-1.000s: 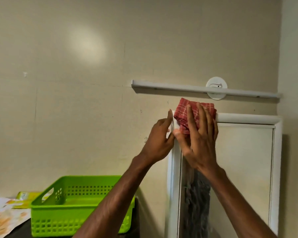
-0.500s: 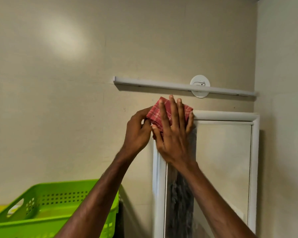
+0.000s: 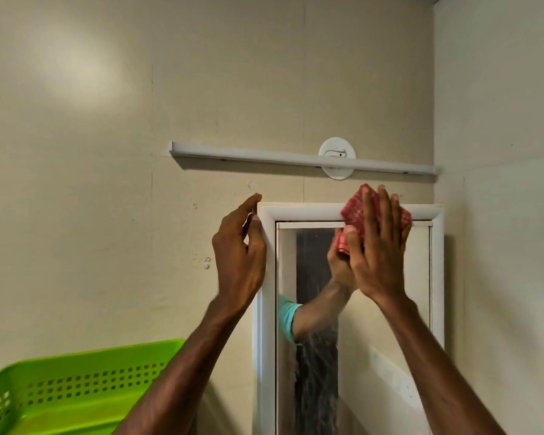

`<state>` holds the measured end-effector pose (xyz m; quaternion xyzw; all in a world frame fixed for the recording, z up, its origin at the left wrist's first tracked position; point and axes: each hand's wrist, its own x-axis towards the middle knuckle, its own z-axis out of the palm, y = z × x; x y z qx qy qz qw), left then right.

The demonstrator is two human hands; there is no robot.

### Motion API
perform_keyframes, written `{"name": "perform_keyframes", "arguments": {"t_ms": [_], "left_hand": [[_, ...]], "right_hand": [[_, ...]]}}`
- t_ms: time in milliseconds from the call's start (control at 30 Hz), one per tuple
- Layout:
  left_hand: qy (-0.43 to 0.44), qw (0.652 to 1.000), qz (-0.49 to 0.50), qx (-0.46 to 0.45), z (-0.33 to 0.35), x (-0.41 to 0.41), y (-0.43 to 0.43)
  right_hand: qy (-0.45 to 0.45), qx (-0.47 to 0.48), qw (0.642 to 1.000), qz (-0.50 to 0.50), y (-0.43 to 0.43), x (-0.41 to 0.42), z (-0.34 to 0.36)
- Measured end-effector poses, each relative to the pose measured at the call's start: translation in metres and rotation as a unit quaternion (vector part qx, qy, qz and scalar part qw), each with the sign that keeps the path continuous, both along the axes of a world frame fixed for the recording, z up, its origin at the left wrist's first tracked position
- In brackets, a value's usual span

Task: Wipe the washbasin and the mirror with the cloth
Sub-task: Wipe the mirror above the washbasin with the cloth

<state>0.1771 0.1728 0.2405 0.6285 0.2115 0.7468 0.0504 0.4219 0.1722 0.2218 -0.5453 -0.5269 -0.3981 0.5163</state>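
A white-framed mirror (image 3: 421,277) hangs on the beige wall at the right. My right hand (image 3: 377,255) presses a folded red checked cloth (image 3: 357,211) flat against the top edge of the frame and the upper glass. My left hand (image 3: 241,255) rests on the frame's upper left corner, fingers loosely curved, holding nothing. The glass reflects my arm and the cloth. The washbasin is out of view.
A white tube light (image 3: 296,158) on a round mount runs along the wall just above the mirror. A green plastic basket (image 3: 60,390) stands at the lower left. The side wall (image 3: 500,246) closes in right beside the mirror.
My right hand has slid the cloth rightward along the top of the frame, from the left corner to past the middle. My left hand stays at the left corner.
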Motion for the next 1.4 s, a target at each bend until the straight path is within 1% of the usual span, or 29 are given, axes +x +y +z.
{"name": "perform_keyframes", "arguments": {"t_ms": [133, 233, 333, 400, 500, 567, 633, 700, 767, 867, 967, 1067, 1133, 1167, 1200, 1300, 1333, 1400], "left_hand": [[0.027, 1.000, 0.009, -0.006, -0.001, -0.004, -0.004], [0.041, 0.999, 0.007, -0.018, 0.001, -0.007, -0.006], [0.053, 0.998, -0.001, -0.019, 0.003, -0.010, -0.007], [0.062, 0.998, -0.022, -0.019, 0.003, -0.014, -0.004], [0.070, 0.996, -0.047, -0.027, -0.001, -0.016, 0.000], [0.078, 0.996, -0.041, -0.034, -0.004, -0.014, 0.000], [0.090, 0.995, -0.016, -0.030, -0.006, -0.012, -0.003], [0.116, 0.992, 0.035, -0.025, -0.005, -0.009, -0.006], [0.161, 0.981, 0.107, -0.015, -0.005, -0.003, -0.009], [0.242, 0.949, 0.197, 0.035, -0.002, 0.012, -0.018], [0.315, 0.912, 0.256, 0.059, 0.005, 0.028, -0.025], [0.364, 0.884, 0.288, 0.065, 0.012, 0.037, -0.025], [0.388, 0.869, 0.299, 0.073, 0.017, 0.042, -0.026], [0.400, 0.864, 0.297, 0.075, 0.020, 0.045, -0.027], [0.413, 0.860, 0.291, 0.076, 0.023, 0.049, -0.029], [0.443, 0.844, 0.289, 0.089, 0.030, 0.064, -0.030], [0.448, 0.840, 0.293, 0.092, 0.031, 0.070, -0.030], [0.450, 0.836, 0.300, 0.094, 0.031, 0.078, -0.029]], "right_hand": [[0.030, 0.012, 0.999, -0.006, 0.003, -0.016, -0.002], [-0.029, -0.008, 0.999, -0.014, 0.002, -0.057, -0.008], [-0.082, -0.026, 0.995, 0.055, -0.006, -0.112, -0.010], [-0.123, -0.034, 0.989, 0.078, -0.006, -0.138, -0.013], [-0.155, -0.031, 0.983, 0.091, -0.003, -0.140, -0.018], [-0.168, -0.049, 0.979, 0.108, -0.006, -0.126, -0.022], [-0.169, -0.061, 0.979, 0.095, -0.010, -0.105, -0.027], [-0.148, -0.059, 0.985, 0.068, -0.010, -0.073, -0.031], [-0.112, -0.053, 0.991, 0.043, -0.008, -0.037, -0.032], [-0.051, -0.044, 0.998, 0.004, -0.008, 0.012, -0.029], [0.031, -0.030, 0.999, -0.014, -0.007, 0.050, -0.021], [0.125, -0.022, 0.991, -0.038, -0.002, 0.058, -0.013], [0.159, -0.015, 0.986, -0.038, 0.001, 0.038, -0.010], [0.145, -0.014, 0.989, -0.030, 0.001, 0.024, -0.010], [0.107, -0.016, 0.994, -0.016, 0.001, 0.009, -0.011], [-0.055, -0.014, 0.998, 0.034, 0.003, -0.020, -0.017], [-0.083, -0.011, 0.995, 0.049, 0.003, -0.021, -0.017], [-0.103, -0.008, 0.992, 0.067, 0.001, -0.010, -0.013]]}}
